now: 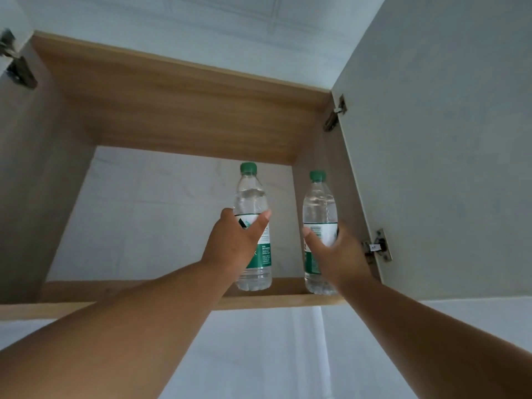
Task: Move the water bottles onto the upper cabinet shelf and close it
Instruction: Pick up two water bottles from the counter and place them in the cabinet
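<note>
Left hand (233, 240) wraps the left bottle (253, 226) at label height, thumb on the right side, fingers curled round the far side. Right hand (336, 254) grips the right bottle (319, 214) at its label, thumb on the left side. Both bottles upright, green caps on, clear with green-and-white labels, standing near the shelf's front edge in the right half of the shelf (115, 289), apart from each other; right bottle just beside the cabinet's right wall. Cabinet open: right door (446, 154) swung out, two hinges (377, 246) visible on it. Left door hinge (17, 61) at top left. White tiled wall behind the shelf.
</note>
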